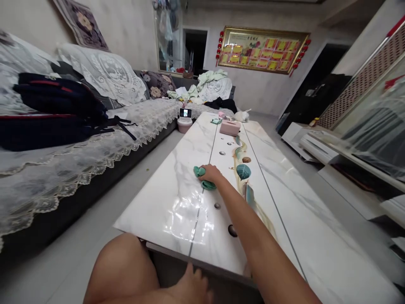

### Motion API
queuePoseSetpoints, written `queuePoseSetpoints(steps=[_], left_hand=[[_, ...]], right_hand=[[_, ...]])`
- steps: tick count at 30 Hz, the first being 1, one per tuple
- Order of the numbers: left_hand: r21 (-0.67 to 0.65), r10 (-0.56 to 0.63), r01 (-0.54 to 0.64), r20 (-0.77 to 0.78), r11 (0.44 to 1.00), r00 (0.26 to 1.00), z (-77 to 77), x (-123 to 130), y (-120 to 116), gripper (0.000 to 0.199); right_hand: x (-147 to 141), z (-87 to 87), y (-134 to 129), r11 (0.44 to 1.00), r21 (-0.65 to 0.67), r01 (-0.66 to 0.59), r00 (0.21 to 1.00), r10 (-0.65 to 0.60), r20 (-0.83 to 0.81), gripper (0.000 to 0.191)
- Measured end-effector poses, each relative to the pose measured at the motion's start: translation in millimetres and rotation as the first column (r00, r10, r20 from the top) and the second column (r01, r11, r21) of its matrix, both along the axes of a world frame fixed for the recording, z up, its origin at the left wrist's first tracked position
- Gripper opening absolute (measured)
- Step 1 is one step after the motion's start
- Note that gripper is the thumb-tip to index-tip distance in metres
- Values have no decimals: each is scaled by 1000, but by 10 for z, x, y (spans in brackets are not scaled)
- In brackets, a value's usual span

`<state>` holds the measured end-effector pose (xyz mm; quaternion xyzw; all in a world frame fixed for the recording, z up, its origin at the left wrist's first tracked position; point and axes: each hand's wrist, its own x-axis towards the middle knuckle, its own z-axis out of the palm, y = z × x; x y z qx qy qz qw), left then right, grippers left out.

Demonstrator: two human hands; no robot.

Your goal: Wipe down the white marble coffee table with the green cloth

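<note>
My right hand (212,174) is closed on a green cloth (208,185), pressed flat against the glossy white marble-patterned table (171,181). Folds of the cloth stick out to the left of the fingers and below them. Wet-looking glare lies on the tabletop nearer to me. Down at the table's front edge is my left hand (192,283), slightly blurred, with its fingers apart and nothing seen in them. It is close to my bent knee (123,266). Printed stones and a teal leaf (243,171) decorate the table's middle strip.
A pink tissue box (230,127) stands toward the table's far end, with a white plastic bag (242,116) behind it. Along the left runs a lace-covered sofa (152,116) bearing a dark backpack (53,112). A small screen (185,113) rests on a pink bin (184,126).
</note>
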<state>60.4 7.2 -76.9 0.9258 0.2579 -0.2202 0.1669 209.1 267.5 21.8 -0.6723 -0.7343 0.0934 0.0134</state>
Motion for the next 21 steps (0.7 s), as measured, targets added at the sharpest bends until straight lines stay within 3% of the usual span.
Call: queuePoseSetpoints(steps=[3,6,10,13,17,21], left_hand=[[49,24,-24,-1,999,1000,76,-9,-60,36],[47,-3,4,-12,999,1000,52,36,-174,32],[47,-64,65,-14,997,998,-88,164,-372,28],[75,-71,72,-15,995,997,-230,217,-527,28],[91,-92,91,12,992,996,-401,204,-657,29],[145,-76,68,48,987,996,-502,183,-619,23]], right_hand=[[-85,36,-189,999,-28,-30,999,30,-18,52],[-195,-16,-665,996,-24,-90,995,90,-36,46],[-339,-137,-1474,981,-16,-195,980,194,-51,48],[-489,-203,-1903,980,30,-195,980,196,-30,46],[-874,-275,-2044,979,71,-189,981,192,-31,41],[-1243,-307,-1760,960,111,-258,961,267,-71,40]])
